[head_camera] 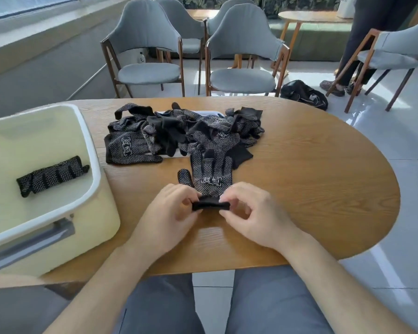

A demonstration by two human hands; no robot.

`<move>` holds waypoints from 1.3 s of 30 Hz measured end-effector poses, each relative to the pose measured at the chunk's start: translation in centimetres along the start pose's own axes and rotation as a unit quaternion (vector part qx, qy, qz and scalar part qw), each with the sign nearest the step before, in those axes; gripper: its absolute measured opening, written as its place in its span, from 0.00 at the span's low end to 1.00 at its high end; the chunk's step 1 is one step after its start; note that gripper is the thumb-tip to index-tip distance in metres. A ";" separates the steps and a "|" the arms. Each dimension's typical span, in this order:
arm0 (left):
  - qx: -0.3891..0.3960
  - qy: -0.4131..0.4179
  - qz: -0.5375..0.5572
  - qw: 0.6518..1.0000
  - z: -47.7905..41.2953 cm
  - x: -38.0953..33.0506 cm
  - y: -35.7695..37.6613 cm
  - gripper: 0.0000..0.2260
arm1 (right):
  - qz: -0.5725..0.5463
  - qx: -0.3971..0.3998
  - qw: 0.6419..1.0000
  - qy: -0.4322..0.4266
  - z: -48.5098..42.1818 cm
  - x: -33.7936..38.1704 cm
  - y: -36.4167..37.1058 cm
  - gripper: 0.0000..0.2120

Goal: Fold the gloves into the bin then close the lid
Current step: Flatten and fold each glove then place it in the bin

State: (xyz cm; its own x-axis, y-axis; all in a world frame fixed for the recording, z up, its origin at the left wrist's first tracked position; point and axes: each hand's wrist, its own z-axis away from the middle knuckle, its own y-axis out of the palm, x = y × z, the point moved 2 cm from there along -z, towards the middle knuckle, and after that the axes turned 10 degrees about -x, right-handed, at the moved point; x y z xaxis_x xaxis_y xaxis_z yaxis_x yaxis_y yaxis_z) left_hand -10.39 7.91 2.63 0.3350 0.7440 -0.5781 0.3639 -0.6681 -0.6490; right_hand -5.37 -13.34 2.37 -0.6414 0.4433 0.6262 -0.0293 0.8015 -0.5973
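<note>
A black glove with white dots lies flat on the wooden table, fingers pointing away from me. Its cuff is rolled up at the near end. My left hand pinches the left end of the rolled cuff and my right hand pinches the right end. Behind it lies a heap of several more dotted gloves. The pale yellow bin stands open at the left, with one rolled glove inside. A white flat piece, possibly the lid, shows under the heap.
Grey chairs stand beyond the far table edge. A black bag lies on the floor at the right, near a standing person's legs. The bin has a grey handle on its near side.
</note>
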 end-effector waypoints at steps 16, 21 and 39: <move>-0.012 0.039 -0.017 0.999 0.6 1.1 -0.3 0.06 | 0.062 -0.039 0.995 -0.065 -1.9 0.3 0.4 0.07; 0.033 0.052 -0.124 0.990 0.9 1.6 0.7 0.15 | 0.177 0.137 0.974 -0.021 -4.5 0.1 3.4 0.29; 0.034 -0.037 -0.168 0.984 1.6 2.9 -0.7 0.29 | 0.170 0.112 0.978 -0.043 -5.0 0.6 6.0 0.22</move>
State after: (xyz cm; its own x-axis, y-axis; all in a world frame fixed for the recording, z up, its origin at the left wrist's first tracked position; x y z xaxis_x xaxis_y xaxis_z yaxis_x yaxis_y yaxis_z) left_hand -11.07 10.49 0.61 0.1395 0.9234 -0.3577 0.3842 -0.3834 -0.8398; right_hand -2.11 -6.25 1.60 -0.7054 0.6253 0.3339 0.0358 0.5018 -0.8642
